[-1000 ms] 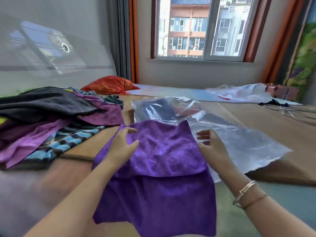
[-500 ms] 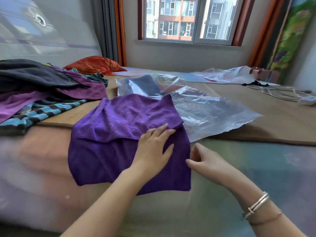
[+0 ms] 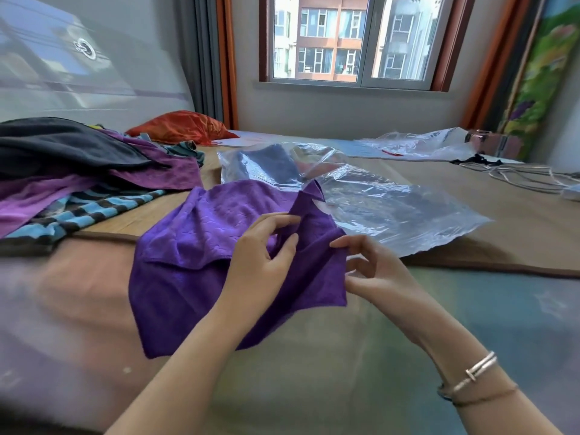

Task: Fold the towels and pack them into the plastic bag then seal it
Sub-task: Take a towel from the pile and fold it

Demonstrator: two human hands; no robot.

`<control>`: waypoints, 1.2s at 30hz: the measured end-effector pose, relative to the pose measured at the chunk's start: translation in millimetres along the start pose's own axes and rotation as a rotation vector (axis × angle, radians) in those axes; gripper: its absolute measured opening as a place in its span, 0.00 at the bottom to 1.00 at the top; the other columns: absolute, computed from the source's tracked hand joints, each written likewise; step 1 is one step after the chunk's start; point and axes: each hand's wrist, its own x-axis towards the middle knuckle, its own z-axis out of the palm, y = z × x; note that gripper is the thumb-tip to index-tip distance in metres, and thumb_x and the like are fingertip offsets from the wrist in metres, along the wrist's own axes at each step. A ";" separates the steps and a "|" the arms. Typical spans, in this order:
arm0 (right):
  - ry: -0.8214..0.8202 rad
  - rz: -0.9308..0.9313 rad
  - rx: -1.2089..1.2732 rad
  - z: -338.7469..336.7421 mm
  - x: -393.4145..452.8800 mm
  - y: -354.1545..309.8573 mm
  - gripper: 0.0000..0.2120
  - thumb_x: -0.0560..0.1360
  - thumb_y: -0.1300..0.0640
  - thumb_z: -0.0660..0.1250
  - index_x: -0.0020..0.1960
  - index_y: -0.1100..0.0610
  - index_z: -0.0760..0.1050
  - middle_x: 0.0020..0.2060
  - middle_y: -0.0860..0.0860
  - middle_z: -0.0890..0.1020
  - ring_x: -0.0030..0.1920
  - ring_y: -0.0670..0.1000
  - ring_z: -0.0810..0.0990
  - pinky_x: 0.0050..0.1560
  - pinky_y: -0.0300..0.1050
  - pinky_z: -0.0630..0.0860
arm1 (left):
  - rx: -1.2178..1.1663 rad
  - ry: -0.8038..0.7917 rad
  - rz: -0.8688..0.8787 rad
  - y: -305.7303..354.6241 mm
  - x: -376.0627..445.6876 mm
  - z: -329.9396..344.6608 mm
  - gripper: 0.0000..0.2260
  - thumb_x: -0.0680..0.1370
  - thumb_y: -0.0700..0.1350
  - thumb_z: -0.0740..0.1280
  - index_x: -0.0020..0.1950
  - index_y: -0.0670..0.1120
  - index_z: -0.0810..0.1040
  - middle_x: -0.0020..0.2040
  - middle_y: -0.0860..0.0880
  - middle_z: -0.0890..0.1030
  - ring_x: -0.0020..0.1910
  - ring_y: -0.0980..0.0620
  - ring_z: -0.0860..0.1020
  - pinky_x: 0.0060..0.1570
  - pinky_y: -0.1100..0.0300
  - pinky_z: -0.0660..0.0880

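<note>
A purple towel [image 3: 201, 265] lies half folded on the bed in front of me. My left hand [image 3: 260, 255] pinches its right part and lifts a fold of cloth. At the towel's right edge, my right hand [image 3: 370, 265] grips the cloth between thumb and fingers. Behind the towel lies a clear plastic bag [image 3: 392, 211], flat on the mat, with a dark blue folded cloth [image 3: 266, 164] inside its far end.
A heap of unfolded towels [image 3: 62, 177], black, purple and blue-striped, sits at the left. An orange cloth [image 3: 182, 127] lies behind it. Another plastic bag [image 3: 420, 146] and white cables [image 3: 518, 177] lie at the far right. The mat's brown edge [image 3: 470, 268] crosses the bed.
My left hand went from pressing flat on the towel to pinching and raising a fold. My right hand moved up and took hold of the towel's right edge.
</note>
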 end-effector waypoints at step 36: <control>0.024 -0.423 -0.382 35.8 25.8 -6.4 0.10 0.74 0.59 0.72 0.41 0.44 0.78 0.39 0.38 0.81 0.46 0.41 0.77 0.49 0.31 0.68 | -0.152 -0.189 -0.315 -12.7 -19.7 -39.5 0.13 0.77 0.32 0.63 0.51 0.49 0.81 0.35 0.50 0.77 0.34 0.54 0.75 0.38 0.60 0.72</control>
